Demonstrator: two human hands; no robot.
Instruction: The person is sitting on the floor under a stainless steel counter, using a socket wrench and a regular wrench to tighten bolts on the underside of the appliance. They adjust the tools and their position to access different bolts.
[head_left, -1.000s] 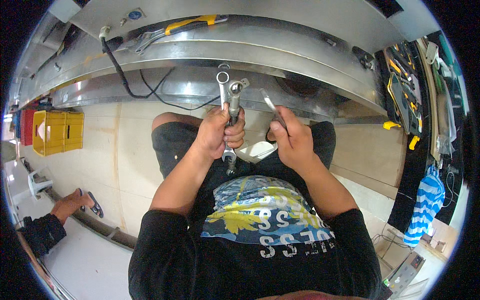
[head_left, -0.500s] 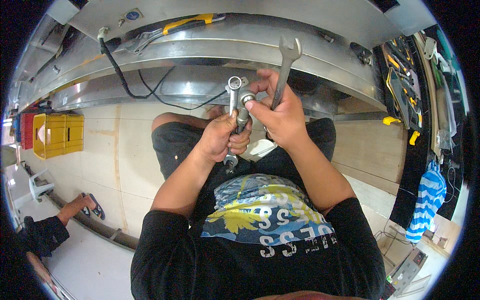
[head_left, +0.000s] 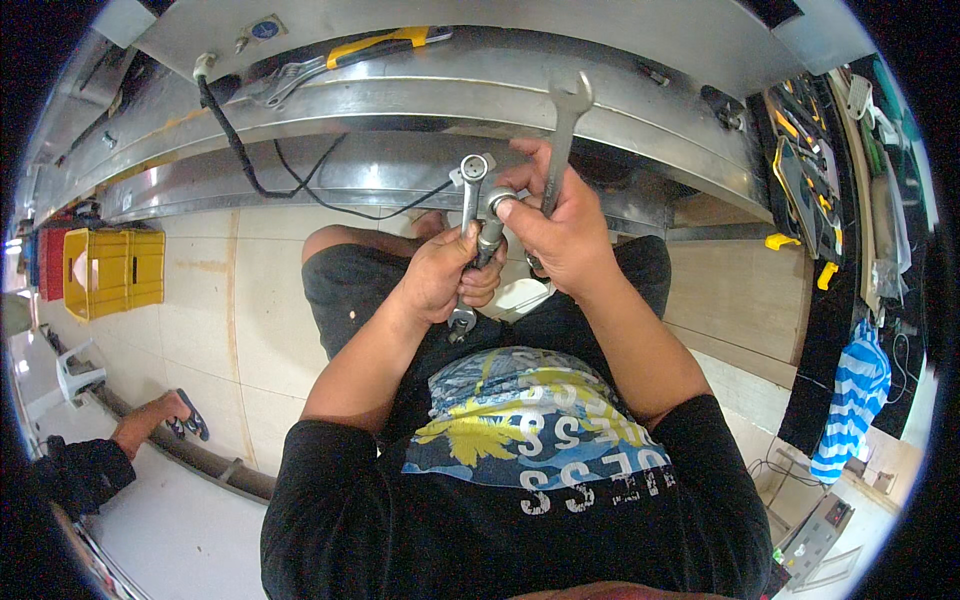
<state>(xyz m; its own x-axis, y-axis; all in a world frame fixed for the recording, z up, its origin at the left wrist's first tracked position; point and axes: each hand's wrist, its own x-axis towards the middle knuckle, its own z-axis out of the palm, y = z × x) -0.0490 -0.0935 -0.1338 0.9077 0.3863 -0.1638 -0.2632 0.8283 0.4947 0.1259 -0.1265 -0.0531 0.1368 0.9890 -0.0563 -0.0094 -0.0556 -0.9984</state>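
Observation:
Both my hands are raised over my lap. My left hand (head_left: 445,272) is wrapped round a combination wrench (head_left: 470,195), its ring end up and its open jaw below the fist. The same fist grips a grey cylindrical metal fitting (head_left: 488,240), which stands beside the wrench. My right hand (head_left: 562,225) has thumb and fingertips on a shiny round metal piece (head_left: 499,203) at the fitting's upper end. A larger open-end wrench (head_left: 566,125) is also held in the right hand, jaw pointing up. Whether the round piece is threaded on is hidden.
A steel counter edge (head_left: 400,105) runs across ahead, with an adjustable wrench with yellow grips (head_left: 375,45) on its ledge. A black cable (head_left: 240,150) hangs there. Tools lie in a dark case (head_left: 805,170) at right. A yellow crate (head_left: 115,270) and another person's leg (head_left: 150,420) are at left.
The large wrench in my right hand has tipped slightly left. My right thumb and fingers have shifted on the round metal piece. The left hand keeps its grip almost unmoved.

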